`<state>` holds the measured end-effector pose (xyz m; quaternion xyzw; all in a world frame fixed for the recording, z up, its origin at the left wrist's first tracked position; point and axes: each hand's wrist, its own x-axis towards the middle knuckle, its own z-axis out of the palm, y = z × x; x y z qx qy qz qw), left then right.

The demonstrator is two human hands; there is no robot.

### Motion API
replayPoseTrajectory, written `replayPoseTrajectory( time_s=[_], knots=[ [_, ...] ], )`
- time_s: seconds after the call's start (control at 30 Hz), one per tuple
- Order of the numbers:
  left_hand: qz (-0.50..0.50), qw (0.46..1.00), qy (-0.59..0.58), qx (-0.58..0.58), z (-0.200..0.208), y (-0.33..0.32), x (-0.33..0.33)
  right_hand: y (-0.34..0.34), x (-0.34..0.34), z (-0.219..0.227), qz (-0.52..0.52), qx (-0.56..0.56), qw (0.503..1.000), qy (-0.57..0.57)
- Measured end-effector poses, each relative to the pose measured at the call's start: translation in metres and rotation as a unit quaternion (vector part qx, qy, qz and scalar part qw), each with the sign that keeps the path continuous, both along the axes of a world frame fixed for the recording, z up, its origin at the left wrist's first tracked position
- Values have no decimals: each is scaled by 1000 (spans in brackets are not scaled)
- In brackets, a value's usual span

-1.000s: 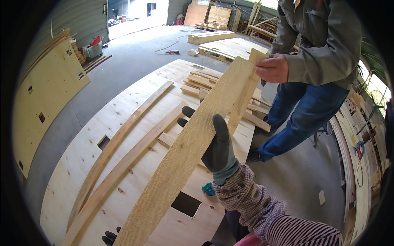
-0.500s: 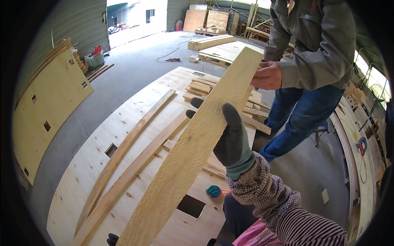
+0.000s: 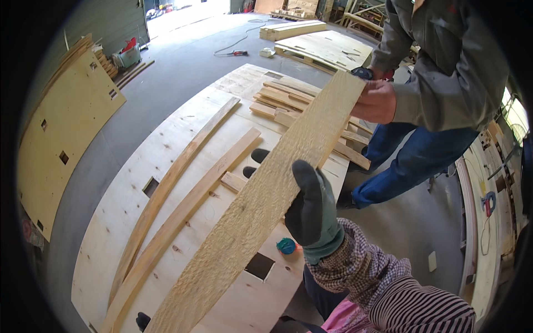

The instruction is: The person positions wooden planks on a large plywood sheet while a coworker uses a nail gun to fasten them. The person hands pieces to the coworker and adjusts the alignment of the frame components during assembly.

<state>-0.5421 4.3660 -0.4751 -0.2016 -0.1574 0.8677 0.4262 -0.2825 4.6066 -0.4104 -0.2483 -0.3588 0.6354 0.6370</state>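
Observation:
A long, rough-sawn wooden plank (image 3: pixel 261 205) slants through the middle, held above the table. My right hand (image 3: pixel 313 211), in a grey-green glove with dark palm, grips it from the right edge; the thumb lies on its face, and dark fingertips show past the left edge. At the lower left, only dark gloved fingertips of my left hand (image 3: pixel 142 321) show, curled round the near end. A co-worker's bare hand (image 3: pixel 377 102) holds the plank's far end. Beneath lies a plywood panel (image 3: pixel 125 244) with square cut-outs, bearing two long wooden strips (image 3: pixel 183 205).
Several short wooden battens (image 3: pixel 283 97) lie at the panel's far end. A teal round object (image 3: pixel 286 246) sits near its right edge. The co-worker stands at the far right. Another plywood panel (image 3: pixel 72 139) leans at the left; a tool with a cord (image 3: pixel 239 53) lies on the floor.
My view has tilted downward. My right hand has shifted slightly toward me along the plank, still gripping it. A dark tool now shows by the co-worker's other hand.

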Motion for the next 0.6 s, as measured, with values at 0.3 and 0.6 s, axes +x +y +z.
replayPoseTrajectory(
  time_s=[0.3, 0.6],
  knots=[
    [42, 989, -138, -16, 112, 20, -1, 3, 3, 69, -64, -209, 975, -38],
    [61, 942, 248, -217, 191, -108, -99, 19, 20, 104, -143, -332, 931, -49]
  ],
)
